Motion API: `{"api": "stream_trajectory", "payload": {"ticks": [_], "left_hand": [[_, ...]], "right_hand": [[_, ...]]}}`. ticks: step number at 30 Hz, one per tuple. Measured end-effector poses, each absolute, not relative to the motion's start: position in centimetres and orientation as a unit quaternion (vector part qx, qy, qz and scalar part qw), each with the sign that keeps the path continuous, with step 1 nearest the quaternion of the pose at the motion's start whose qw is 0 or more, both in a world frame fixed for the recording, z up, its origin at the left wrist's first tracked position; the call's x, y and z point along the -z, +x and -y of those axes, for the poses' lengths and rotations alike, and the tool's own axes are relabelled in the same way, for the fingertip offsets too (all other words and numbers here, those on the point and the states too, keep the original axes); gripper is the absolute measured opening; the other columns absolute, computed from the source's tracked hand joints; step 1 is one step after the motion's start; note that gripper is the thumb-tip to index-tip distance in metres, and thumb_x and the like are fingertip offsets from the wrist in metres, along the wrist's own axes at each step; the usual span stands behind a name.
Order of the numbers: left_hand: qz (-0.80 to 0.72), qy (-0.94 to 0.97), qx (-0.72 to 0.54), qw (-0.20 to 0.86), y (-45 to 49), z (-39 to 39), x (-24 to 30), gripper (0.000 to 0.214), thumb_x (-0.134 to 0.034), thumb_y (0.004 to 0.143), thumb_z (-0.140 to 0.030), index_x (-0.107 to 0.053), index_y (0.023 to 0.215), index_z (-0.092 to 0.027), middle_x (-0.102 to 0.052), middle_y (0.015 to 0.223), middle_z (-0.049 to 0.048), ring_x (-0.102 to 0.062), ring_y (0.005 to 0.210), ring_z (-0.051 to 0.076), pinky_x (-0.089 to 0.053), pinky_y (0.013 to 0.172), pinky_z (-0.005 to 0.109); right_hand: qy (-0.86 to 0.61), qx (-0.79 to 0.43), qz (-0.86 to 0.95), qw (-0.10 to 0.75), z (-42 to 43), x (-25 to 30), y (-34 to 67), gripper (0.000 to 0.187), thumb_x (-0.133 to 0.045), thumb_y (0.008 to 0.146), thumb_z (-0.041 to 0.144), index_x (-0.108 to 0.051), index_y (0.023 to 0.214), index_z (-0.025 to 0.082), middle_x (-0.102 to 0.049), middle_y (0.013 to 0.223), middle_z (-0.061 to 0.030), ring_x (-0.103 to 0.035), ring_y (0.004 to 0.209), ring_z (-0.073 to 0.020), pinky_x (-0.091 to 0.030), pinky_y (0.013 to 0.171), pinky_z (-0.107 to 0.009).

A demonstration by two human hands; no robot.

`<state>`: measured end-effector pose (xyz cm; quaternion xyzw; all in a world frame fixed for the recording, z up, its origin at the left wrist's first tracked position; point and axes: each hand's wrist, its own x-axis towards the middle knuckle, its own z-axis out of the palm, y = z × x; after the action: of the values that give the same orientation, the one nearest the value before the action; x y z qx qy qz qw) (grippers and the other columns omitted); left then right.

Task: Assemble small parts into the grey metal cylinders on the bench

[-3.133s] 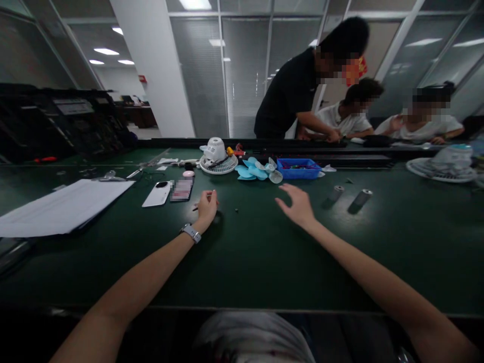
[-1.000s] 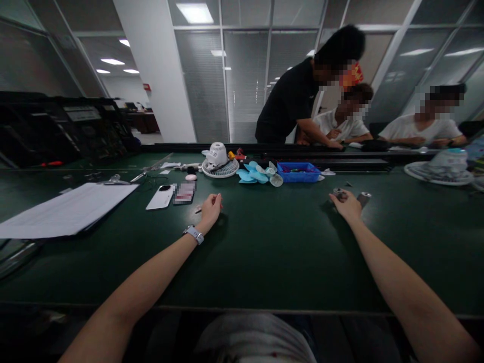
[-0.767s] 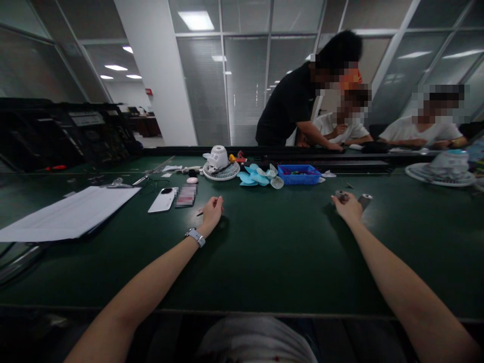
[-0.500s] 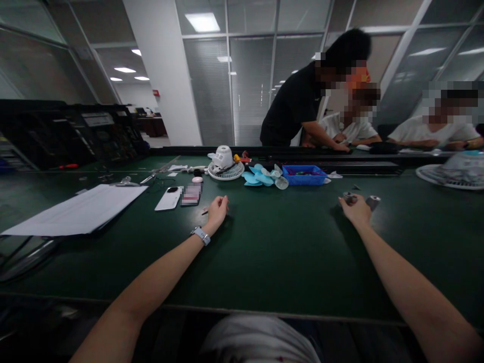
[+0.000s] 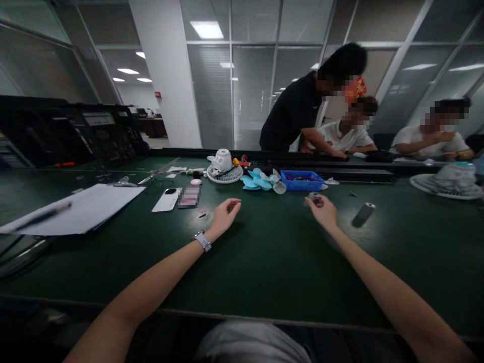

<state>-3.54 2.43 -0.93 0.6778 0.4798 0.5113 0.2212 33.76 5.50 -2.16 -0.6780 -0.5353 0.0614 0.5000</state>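
Note:
My right hand (image 5: 324, 212) is closed in a pinch round a small, round, silvery metal part (image 5: 314, 197), partly covered by the fingers and blurred. To the right of that hand, a grey metal cylinder (image 5: 365, 214) rests on the green table. Loosely curled, my left hand (image 5: 226, 214) hovers over the table with a gap between thumb and fingers, and I see nothing in it. A small dark piece (image 5: 202, 214) lies just left of the left hand.
Behind the hands are a white fan housing (image 5: 224, 171), blue fan blades (image 5: 257, 180) and a blue tray (image 5: 302, 180) with small items. Phones (image 5: 165, 200) and papers (image 5: 81, 209) lie left. Another fan part (image 5: 449, 181) is far right. Several people (image 5: 295, 108) work across the table.
My right hand has moved left with the round metal part, away from the grey cylinder, which stays on the table. My left hand has shifted slightly right, and its fingers have loosened.

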Motion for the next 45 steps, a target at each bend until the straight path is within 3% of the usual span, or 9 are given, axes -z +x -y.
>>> {"api": "stream_trajectory", "payload": {"ticks": [4,7,14,18,23,32,35,38,45], "left_hand": [[-0.405,0.757,-0.479,0.181,-1.1,-0.7,0.1,0.037,-0.056,0.093,-0.039,-0.066,0.123,-0.02,-0.071,0.122,0.0072,-0.066,0.108,0.02,-0.051,0.095,0.034],[-0.378,0.782,-0.456,0.192,0.2,-0.1,-0.2,0.037,-0.053,0.095,-0.038,-0.066,0.125,-0.019,-0.069,0.127,0.0075,-0.064,0.116,0.021,-0.048,0.101,0.036],[-0.388,0.806,-0.411,0.175,1.5,-0.7,-0.9,0.02,-0.061,0.091,-0.03,-0.075,0.103,-0.022,-0.077,0.104,0.0042,-0.071,0.097,0.021,-0.053,0.09,0.035],[-0.381,0.79,-0.445,0.181,2.0,-1.0,-1.9,0.01,-0.066,0.086,-0.026,-0.069,0.094,-0.021,-0.077,0.095,0.0024,-0.072,0.089,0.018,-0.054,0.082,0.03],[-0.401,0.74,-0.507,0.184,0.2,-1.5,-1.1,0.017,-0.07,0.084,-0.029,-0.059,0.093,-0.021,-0.076,0.09,0.0024,-0.073,0.089,0.019,-0.053,0.081,0.03],[-0.441,0.755,-0.384,0.296,-3.9,-3.6,3.0,0.039,-0.076,0.077,-0.03,-0.059,0.112,-0.022,-0.078,0.091,0.0037,-0.073,0.095,0.022,-0.054,0.089,0.037],[-0.46,0.718,-0.41,0.323,-4.1,-4.2,2.9,0.044,-0.074,0.079,-0.037,-0.059,0.118,-0.021,-0.078,0.1,0.0066,-0.072,0.097,0.022,-0.053,0.089,0.035],[-0.514,0.641,-0.473,0.32,-4.5,-5.1,3.2,0.033,-0.062,0.088,-0.042,-0.062,0.11,-0.018,-0.077,0.097,0.0097,-0.073,0.092,0.022,-0.054,0.081,0.034],[-0.552,0.556,-0.548,0.293,-4.9,-5.9,3.9,0.019,-0.06,0.087,-0.034,-0.065,0.092,-0.017,-0.075,0.081,0.0069,-0.072,0.079,0.019,-0.053,0.073,0.029]], "right_hand": [[-0.504,-0.247,0.676,0.478,-3.2,2.3,24.2,0.044,-0.072,0.077,0.045,-0.068,0.11,0.017,-0.075,0.102,-0.0093,-0.07,0.088,-0.0222,-0.055,0.082,-0.036],[-0.454,-0.292,0.712,0.45,-1.7,2.5,20.4,0.039,-0.073,0.076,0.038,-0.068,0.109,0.018,-0.075,0.099,-0.0066,-0.07,0.09,-0.0212,-0.055,0.083,-0.035],[-0.433,-0.267,0.752,0.42,-0.9,3.1,19.4,0.032,-0.069,0.083,0.036,-0.065,0.109,0.019,-0.074,0.094,-0.0044,-0.07,0.086,-0.02,-0.054,0.078,-0.033],[-0.444,-0.25,0.754,0.415,-1.1,3.6,19.4,0.033,-0.069,0.083,0.038,-0.064,0.112,0.021,-0.074,0.095,-0.0046,-0.07,0.086,-0.0203,-0.054,0.079,-0.034],[-0.446,-0.264,0.743,0.423,-1.1,3.6,19.4,0.039,-0.071,0.082,0.04,-0.064,0.116,0.023,-0.074,0.1,-0.0044,-0.07,0.09,-0.0203,-0.055,0.083,-0.035],[-0.452,-0.275,0.724,0.441,-0.8,3.4,19.3,0.037,-0.072,0.081,0.037,-0.066,0.114,0.022,-0.074,0.102,-0.0055,-0.07,0.093,-0.02,-0.055,0.085,-0.035],[-0.488,-0.226,0.699,0.471,-2.2,3.0,22.3,0.038,-0.069,0.082,0.042,-0.066,0.114,0.02,-0.074,0.102,-0.007,-0.07,0.089,-0.0203,-0.055,0.082,-0.035],[-0.578,-0.113,0.637,0.498,-4.3,2.3,28.7,0.043,-0.067,0.082,0.046,-0.066,0.115,0.018,-0.074,0.101,-0.0094,-0.069,0.084,-0.0223,-0.054,0.079,-0.035],[-0.786,0.057,0.434,0.437,-6.7,3.6,42.9,0.048,-0.063,0.08,0.05,-0.066,0.112,0.014,-0.072,0.098,-0.0163,-0.066,0.091,-0.0311,-0.049,0.085,-0.046]]}}
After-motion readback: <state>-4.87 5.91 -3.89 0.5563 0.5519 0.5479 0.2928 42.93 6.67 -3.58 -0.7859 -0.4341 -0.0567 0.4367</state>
